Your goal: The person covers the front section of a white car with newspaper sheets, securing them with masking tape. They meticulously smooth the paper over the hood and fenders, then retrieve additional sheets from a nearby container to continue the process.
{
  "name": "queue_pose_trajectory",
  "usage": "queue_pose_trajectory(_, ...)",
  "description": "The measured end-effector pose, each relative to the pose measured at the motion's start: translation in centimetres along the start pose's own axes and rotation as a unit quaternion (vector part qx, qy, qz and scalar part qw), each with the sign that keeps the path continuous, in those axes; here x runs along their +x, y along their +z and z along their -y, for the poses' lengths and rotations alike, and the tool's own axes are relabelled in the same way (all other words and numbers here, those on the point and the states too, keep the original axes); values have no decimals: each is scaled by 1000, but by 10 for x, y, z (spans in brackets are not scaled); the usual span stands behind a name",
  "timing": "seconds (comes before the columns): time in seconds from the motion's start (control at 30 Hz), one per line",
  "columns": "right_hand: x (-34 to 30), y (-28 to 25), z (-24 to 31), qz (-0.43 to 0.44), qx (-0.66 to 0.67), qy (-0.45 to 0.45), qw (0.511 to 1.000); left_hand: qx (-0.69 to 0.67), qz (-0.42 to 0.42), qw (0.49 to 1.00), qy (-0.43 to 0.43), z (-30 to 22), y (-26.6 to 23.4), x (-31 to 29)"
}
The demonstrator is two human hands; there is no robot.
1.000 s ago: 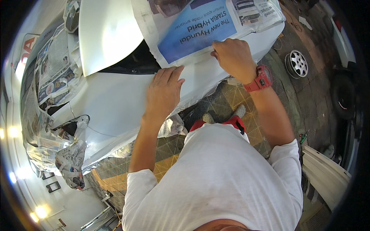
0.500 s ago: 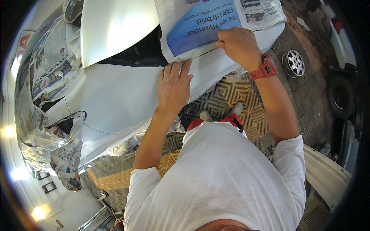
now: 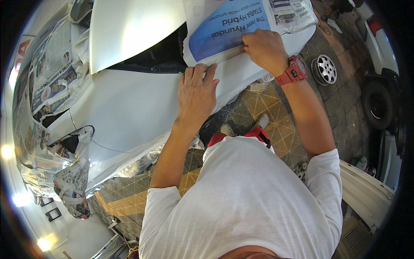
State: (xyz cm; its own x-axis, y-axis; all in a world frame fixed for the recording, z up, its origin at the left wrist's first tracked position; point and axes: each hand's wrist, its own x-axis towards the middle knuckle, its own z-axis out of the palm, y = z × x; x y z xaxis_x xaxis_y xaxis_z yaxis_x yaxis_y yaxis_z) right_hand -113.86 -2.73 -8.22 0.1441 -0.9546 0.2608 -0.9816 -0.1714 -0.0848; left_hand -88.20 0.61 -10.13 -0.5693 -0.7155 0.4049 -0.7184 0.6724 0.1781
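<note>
A newspaper sheet point(image 3: 241, 21) with a blue printed area lies over the upper part of a white car body. My right hand point(image 3: 265, 52), wearing a red watch point(image 3: 293, 71), is closed at the sheet's near edge, with the fingers curled and the thumb against the paper. My left hand point(image 3: 196, 93) rests palm down on the white fender point(image 3: 129, 101), fingers stretched out. Its fingertips touch the sheet's lower left corner. Beside that corner is a dark gap point(image 3: 151, 58) under the raised white hood panel point(image 3: 133, 30).
More newspaper point(image 3: 54, 77) and clear plastic cover the car's front at left. A wheel cover point(image 3: 324, 70) lies on the ground at right, near another vehicle's tire point(image 3: 377, 105). My feet stand on floor tiles point(image 3: 276, 112). A long cream panel point(image 3: 366, 190) is behind my right side.
The left edge of the newspaper sheet has shifted slightly right, showing more of the dark gap and hood. Both hands stay nearly in place.
</note>
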Motion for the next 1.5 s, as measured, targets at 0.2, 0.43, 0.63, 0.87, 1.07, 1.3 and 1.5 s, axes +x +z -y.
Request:
queue_pose_trajectory(0.2,3,3,-4,-9,-17,-23,1000,86,-5,996,-19,-12,8,9)
queue_pose_trajectory(0.43,8,-2,0,7,-18,-5,1000,68,29,997,-27,-15,8,18)
queue_pose_trajectory(0.63,9,-3,1,3,-24,-7,1000,-7,21,1000,-1,-34,27,24)
queue_pose_trajectory(0.87,0,1,-1,-37,-3,-22,999,3,22,1000,-12,-52,56,41)
queue_pose_trajectory(1.07,-32,-24,-16,-28,66,-153,986,36,19,999,-18,-53,59,38)
queue_pose_trajectory(1.3,-5,-52,-178,24,38,-49,998,65,14,998,-6,-53,60,39)
queue_pose_trajectory(1.5,0,-13,-175,-27,-3,-35,999,62,23,998,-17,-59,55,40)
